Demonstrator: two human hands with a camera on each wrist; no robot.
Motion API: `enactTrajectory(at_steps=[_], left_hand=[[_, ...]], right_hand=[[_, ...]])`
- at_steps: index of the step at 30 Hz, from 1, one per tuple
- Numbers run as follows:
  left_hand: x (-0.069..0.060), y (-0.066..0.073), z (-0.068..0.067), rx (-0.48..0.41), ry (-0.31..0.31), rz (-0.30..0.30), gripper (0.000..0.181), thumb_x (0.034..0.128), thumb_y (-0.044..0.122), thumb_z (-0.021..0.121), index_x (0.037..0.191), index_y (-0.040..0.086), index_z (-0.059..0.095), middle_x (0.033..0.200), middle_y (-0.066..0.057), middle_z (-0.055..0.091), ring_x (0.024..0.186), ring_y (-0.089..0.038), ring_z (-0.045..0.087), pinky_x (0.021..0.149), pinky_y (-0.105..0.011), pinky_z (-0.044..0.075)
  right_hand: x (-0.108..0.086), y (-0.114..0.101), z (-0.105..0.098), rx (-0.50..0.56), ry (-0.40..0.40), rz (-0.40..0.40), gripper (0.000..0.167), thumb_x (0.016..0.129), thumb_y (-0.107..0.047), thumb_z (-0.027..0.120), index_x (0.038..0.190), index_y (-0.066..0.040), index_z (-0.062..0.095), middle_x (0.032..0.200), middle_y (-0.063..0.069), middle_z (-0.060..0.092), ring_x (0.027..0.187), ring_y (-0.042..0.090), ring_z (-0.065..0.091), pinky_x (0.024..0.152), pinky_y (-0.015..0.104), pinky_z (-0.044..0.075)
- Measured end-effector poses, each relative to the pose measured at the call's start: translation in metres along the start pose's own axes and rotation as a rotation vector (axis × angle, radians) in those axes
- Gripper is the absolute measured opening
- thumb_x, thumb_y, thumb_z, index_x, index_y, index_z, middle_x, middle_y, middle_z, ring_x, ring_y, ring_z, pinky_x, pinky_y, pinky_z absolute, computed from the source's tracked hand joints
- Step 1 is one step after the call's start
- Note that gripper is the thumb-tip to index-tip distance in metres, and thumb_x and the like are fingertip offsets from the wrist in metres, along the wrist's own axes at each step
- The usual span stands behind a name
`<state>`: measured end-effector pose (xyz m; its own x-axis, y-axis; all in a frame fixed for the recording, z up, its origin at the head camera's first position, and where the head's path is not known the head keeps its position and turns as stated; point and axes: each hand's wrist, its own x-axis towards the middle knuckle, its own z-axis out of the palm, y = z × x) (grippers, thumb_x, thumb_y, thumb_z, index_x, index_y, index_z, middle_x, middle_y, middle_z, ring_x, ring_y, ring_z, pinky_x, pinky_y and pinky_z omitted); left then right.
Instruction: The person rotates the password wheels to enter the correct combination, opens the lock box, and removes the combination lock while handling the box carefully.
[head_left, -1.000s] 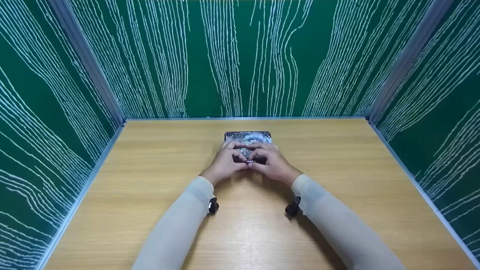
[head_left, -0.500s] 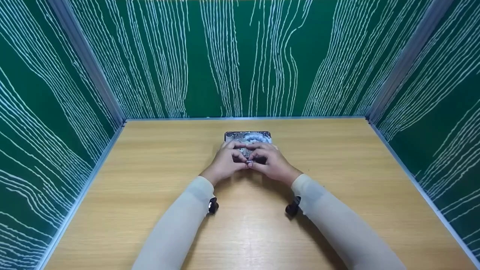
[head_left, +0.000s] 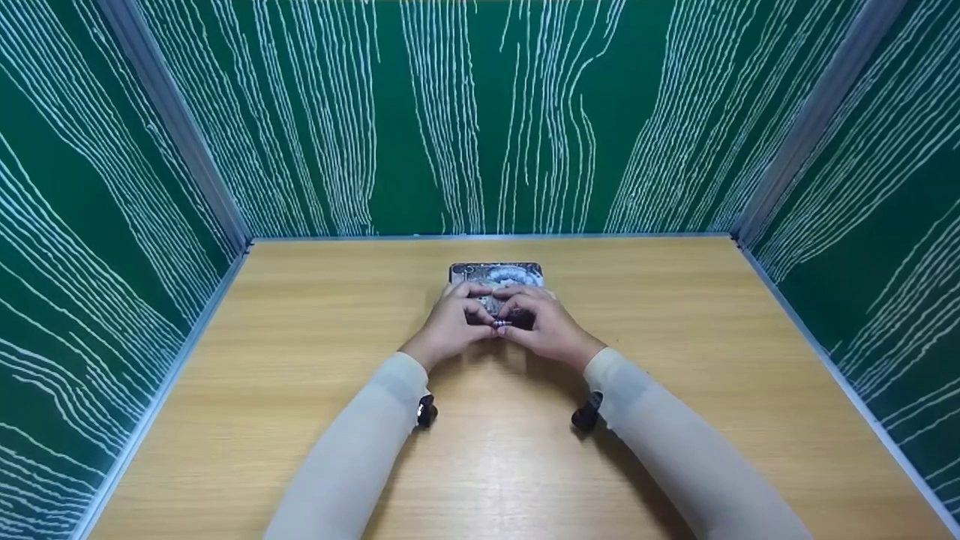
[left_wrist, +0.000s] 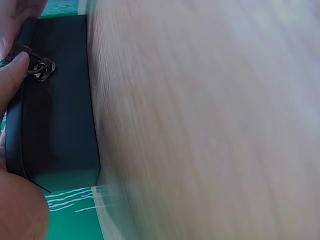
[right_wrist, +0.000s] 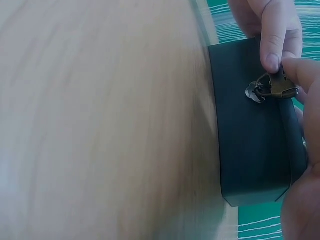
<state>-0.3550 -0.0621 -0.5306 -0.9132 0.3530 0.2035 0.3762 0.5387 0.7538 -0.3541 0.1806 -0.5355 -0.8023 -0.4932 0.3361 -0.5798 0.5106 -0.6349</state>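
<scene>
A box stands on the table, its patterned lid (head_left: 517, 271) partly covered by both hands in the head view. Its plain dark front (right_wrist: 252, 150) shows in both wrist views. A small bronze-coloured padlock (right_wrist: 283, 86) hangs from a metal catch (right_wrist: 255, 93) on that front. My left hand (head_left: 454, 319) pinches one end of the padlock with the thumb, its other fingers along the box top. From the opposite side my right hand (head_left: 546, 322) pinches the padlock too, thumb close to the left thumb. Fingers hide part of the padlock, and its markings are too small to read.
The wooden table (head_left: 495, 450) extends around the box. Green panels with white wavy lines (head_left: 405, 135) stand at the back and on both sides, joined by grey posts (head_left: 176, 112). A dark wrist device (head_left: 427, 412) sits at each cuff.
The box and both arms stay in place. Around the padlock the right hand's fingers shift very slightly; the grip of both hands continues.
</scene>
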Motion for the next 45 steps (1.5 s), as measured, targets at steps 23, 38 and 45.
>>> enactTrajectory(at_steps=[23,38,45], left_hand=[[0.0002,-0.0003,0.0001,0.013,0.011,0.014,0.012,0.0901,0.022,0.098,0.091,0.016,0.088,0.158,0.002,0.066,0.169,-0.037,0.035,0.144,-0.057,0.019],[0.0,0.0003,-0.0005,0.015,-0.003,-0.013,0.009,0.0922,0.021,0.096,0.092,0.017,0.088,0.16,0.005,0.064,0.169,-0.034,0.034,0.144,-0.056,0.02],[0.0,-0.001,0.0001,0.009,-0.005,-0.011,0.009,0.0931,0.02,0.096,0.091,0.017,0.087,0.16,0.004,0.064,0.165,-0.031,0.04,0.143,-0.052,0.024]], right_hand=[[-0.0004,0.0006,0.0003,0.0,0.0,-0.001,0.021,0.098,-0.021,0.089,0.116,-0.014,0.079,0.162,0.003,0.068,0.159,0.038,0.051,0.139,0.067,0.025],[0.0,0.0002,0.0002,0.003,0.003,-0.02,0.014,0.099,-0.02,0.089,0.108,-0.016,0.08,0.161,0.004,0.068,0.159,0.04,0.051,0.139,0.068,0.024],[-0.0008,0.0002,0.0003,0.009,0.004,-0.024,0.014,0.098,-0.021,0.09,0.107,-0.017,0.079,0.16,0.003,0.069,0.158,0.039,0.052,0.139,0.068,0.025]])
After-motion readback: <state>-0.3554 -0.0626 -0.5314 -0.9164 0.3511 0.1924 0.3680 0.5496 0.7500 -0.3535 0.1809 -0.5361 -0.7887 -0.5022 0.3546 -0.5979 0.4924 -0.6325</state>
